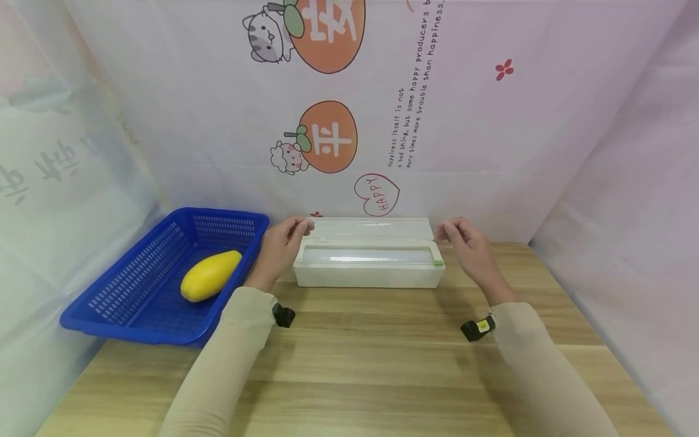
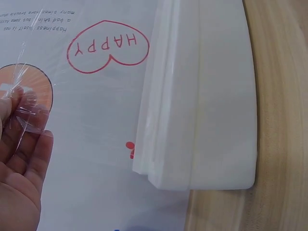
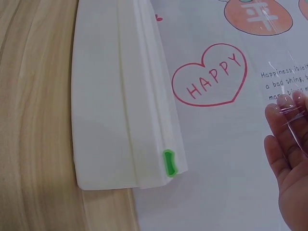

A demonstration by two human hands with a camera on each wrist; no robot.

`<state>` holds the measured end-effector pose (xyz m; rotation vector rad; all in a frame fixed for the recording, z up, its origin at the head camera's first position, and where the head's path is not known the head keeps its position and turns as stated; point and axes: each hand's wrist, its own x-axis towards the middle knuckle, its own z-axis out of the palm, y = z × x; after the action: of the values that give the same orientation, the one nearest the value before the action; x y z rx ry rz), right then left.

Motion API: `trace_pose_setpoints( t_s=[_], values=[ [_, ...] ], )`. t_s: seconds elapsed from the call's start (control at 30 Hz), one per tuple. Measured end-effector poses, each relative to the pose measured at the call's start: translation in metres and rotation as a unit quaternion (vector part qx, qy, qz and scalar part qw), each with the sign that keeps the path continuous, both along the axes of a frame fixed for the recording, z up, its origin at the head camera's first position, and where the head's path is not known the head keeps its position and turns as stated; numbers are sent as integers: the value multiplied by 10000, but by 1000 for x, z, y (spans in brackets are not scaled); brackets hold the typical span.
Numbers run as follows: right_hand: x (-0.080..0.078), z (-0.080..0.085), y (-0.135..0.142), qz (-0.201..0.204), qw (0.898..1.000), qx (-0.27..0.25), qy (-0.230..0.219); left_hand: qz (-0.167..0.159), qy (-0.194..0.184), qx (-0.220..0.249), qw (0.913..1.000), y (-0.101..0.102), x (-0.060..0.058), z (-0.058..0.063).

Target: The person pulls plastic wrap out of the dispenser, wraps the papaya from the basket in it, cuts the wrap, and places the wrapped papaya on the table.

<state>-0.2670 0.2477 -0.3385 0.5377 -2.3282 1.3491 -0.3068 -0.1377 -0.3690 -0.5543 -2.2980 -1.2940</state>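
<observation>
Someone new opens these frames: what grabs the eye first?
Likely the blue perforated plastic basket at the head view's left, with a smooth yellow oblong fruit-like object lying in it. Next, the long white box mid-frame on the wood-grain table, a small green tab near its right end. Subtler is the clear plastic film, pinched by the left hand and right hand.
</observation>
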Motion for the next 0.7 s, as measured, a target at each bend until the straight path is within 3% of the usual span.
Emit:
trace_pose_setpoints(
  t_s=[0.17, 0.4, 0.7],
  values=[
    [4, 6, -1, -51, 10000, 9, 53, 18, -91, 8, 10000, -1, 1, 6],
    [6, 14, -2, -117, 9995, 77, 295, 28, 126, 40, 9999, 0, 6, 17],
    [10, 23, -2, -210, 9992, 44, 343, -51, 126, 60, 9999, 1, 12, 30]
  ],
)
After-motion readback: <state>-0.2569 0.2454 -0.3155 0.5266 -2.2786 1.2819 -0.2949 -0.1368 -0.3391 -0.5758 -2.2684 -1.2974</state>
